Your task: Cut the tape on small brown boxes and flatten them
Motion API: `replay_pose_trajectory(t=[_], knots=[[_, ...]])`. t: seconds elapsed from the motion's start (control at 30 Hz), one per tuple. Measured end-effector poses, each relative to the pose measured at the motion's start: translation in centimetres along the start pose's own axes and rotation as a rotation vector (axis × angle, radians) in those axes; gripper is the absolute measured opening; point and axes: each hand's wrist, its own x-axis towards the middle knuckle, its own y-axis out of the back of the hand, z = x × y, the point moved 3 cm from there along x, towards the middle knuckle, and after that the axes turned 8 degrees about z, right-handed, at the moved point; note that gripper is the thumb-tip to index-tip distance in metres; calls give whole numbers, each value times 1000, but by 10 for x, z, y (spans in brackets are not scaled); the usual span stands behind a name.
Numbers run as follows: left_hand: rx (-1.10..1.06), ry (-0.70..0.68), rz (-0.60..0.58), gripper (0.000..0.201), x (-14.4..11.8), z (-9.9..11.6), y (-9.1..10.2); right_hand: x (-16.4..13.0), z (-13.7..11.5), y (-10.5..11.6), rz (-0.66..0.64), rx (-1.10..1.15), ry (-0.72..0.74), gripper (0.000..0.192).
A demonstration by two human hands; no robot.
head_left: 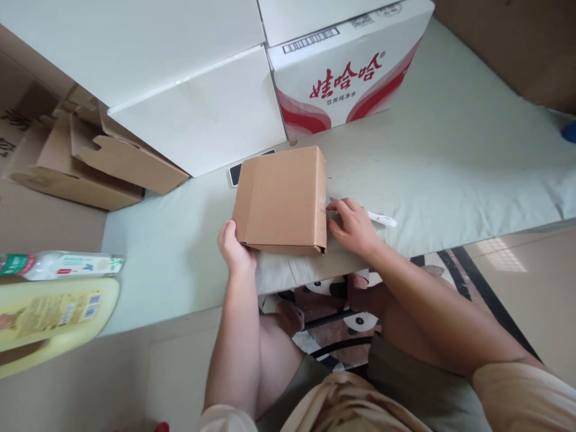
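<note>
Left grip (pixel 234 246) clasping box (pixel 281 201), right grip (pixel 353 225) touching

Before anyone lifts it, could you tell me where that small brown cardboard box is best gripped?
Probably by its two short sides, from left and right. The cardboard box lies flat and closed on the pale green surface; the left hand already holds its near left corner, the right hand rests at its right edge, over a white pen-like tool.

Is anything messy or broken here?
Nothing looks broken or spilled. The small cardboard box lies closed between the left hand and right hand. It partly covers a dark flat thing, and crumpled cardboard flaps stick out beside the big white boxes.
</note>
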Motion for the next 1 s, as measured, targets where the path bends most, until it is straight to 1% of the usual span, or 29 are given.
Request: replay_pose_trajectory(t=[0.27, 0.53, 0.77, 1.0], knots=[[22, -30, -12, 44, 2, -1, 1, 0, -1, 1, 8, 20, 13, 25], [28, -19, -22, 44, -1, -1, 0, 1, -2, 0, -29, 28, 15, 24], [28, -21, -32, 44, -2, -2, -1, 1, -3, 0, -53, 3, -12, 23], [38, -46, -57, 36, -1, -3, 2, 1, -4, -1, -63, -20, -20, 19]])
